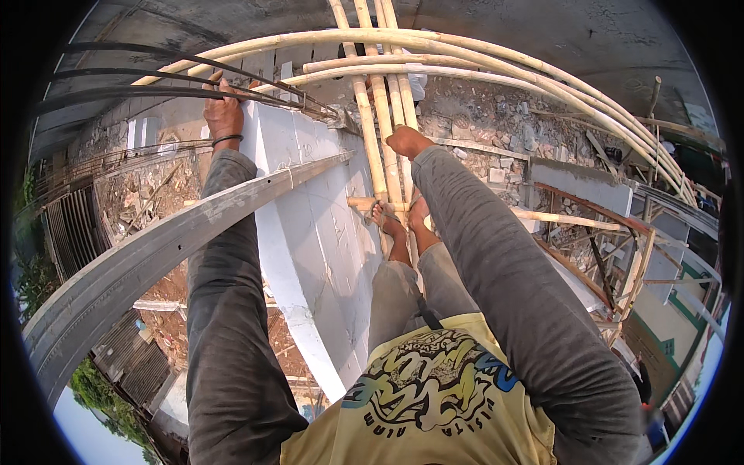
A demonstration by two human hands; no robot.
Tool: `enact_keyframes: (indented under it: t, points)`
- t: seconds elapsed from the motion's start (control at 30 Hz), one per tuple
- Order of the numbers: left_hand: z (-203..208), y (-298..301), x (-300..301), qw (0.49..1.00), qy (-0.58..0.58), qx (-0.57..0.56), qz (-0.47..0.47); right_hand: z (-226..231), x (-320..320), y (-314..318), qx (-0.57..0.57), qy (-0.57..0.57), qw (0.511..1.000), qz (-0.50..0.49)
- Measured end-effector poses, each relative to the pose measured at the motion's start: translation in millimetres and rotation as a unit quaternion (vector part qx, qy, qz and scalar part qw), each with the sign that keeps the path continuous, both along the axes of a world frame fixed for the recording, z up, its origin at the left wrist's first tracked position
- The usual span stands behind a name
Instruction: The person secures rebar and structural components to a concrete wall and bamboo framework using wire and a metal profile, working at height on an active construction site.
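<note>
The right hand [408, 142] clamps its fingers on a pale, round bamboo pole [408, 102], upper centre; firm hold matters. Left hand [224, 116], by dark, thin metal bars [139, 91], upper left: finger closure unclear.

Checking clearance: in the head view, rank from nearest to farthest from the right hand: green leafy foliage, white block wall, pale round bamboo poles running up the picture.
1. Pale round bamboo poles, touching the right hand.
2. White block wall, to its left.
3. Green leafy foliage, far lower left.
</note>
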State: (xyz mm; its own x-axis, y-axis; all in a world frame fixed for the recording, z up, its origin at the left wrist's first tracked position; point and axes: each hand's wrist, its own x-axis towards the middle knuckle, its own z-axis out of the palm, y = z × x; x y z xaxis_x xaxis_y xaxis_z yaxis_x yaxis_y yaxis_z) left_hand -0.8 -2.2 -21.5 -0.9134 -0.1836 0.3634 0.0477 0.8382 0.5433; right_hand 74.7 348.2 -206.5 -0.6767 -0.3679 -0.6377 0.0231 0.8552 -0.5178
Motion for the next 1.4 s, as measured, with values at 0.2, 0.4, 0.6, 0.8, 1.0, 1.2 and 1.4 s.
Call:
enact_keyframes:
  t: [0.2,0.4,0.6,0.8,1.0,1.2,1.4]
  points:
    - [-18,-28,11,1.000,0.008,0.008,0.019,-3,29,1,-0.032,0.060,0.996,0.055]
    - [-5,-15,13,0.996,-0.020,0.092,0.011,23,56,18,0.004,0.063,0.995,-0.082]
    - [-4,1,8,0.990,-0.037,0.132,0.011,31,98,38,-0.050,0.131,0.958,-0.251]
    - [-3,24,-13,0.992,-0.015,0.126,-0.022,-17,244,151,0.001,0.051,0.999,-0.013]
    - [4,-3,18,0.984,-0.059,0.165,0.012,13,351,157,0.042,-0.173,0.984,-0.019]
    - [-5,-2,8,0.982,-0.045,0.181,-0.007,-21,369,158,0.036,-0.140,0.983,0.117]
    - [-6,-8,10,0.979,-0.055,0.193,-0.026,-35,370,134,0.085,-0.180,0.972,0.122]
